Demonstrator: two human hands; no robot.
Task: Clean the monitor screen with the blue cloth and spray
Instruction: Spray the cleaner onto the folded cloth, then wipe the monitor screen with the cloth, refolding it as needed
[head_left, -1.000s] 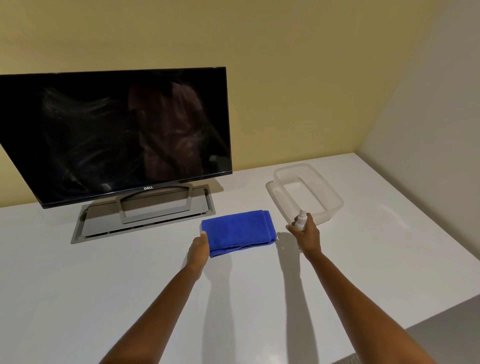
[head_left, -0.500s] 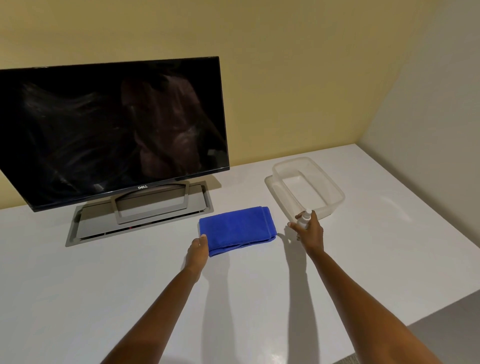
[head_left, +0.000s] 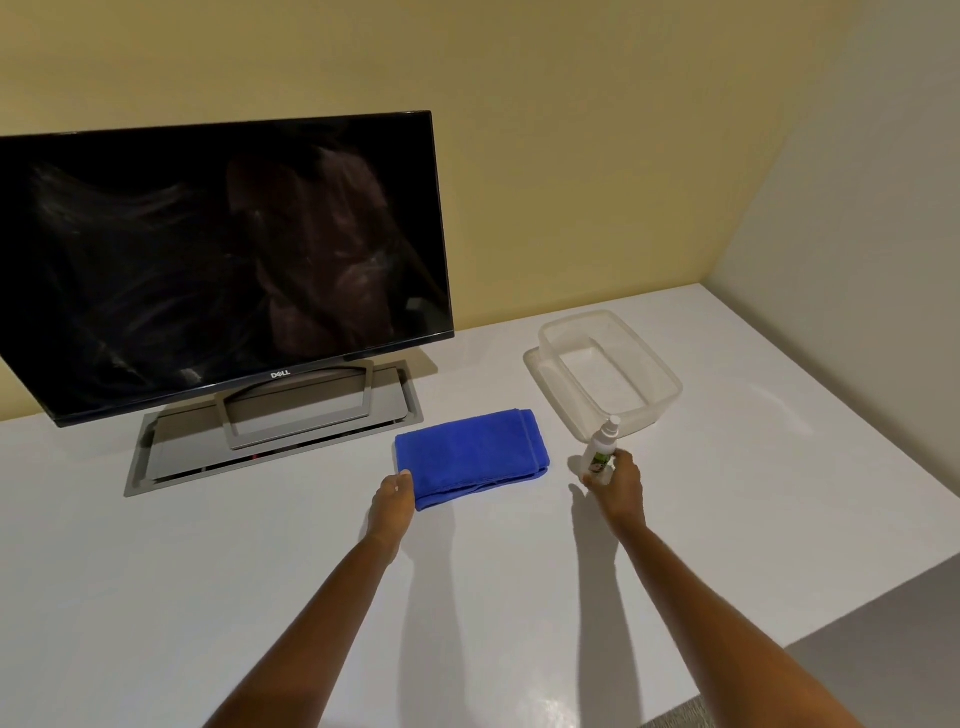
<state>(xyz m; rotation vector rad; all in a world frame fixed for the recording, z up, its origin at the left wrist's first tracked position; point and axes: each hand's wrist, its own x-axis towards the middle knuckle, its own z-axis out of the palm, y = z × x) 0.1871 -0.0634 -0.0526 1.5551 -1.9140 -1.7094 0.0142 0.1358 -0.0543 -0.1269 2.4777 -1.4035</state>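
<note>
A black monitor (head_left: 223, 260) with a smeared dark screen stands at the back left of the white table (head_left: 208, 597). In front of its stand lies a folded blue cloth (head_left: 467, 452). My left hand (head_left: 395, 501) grips the cloth's near left corner. My right hand (head_left: 618, 480) holds a small white spray bottle (head_left: 600, 452) with a green label, upright, just right of the cloth and in front of the clear container.
A clear plastic container (head_left: 608, 369) sits on its lid at the back right. The monitor's grey stand (head_left: 280, 431) spreads flat over the table. Walls close off the back and the right side. The table's edge runs along the lower right.
My right hand has lifted the spray bottle a little, so more of the bottle shows above the fingers. My left hand stays at the cloth's corner. The view has shifted slightly.
</note>
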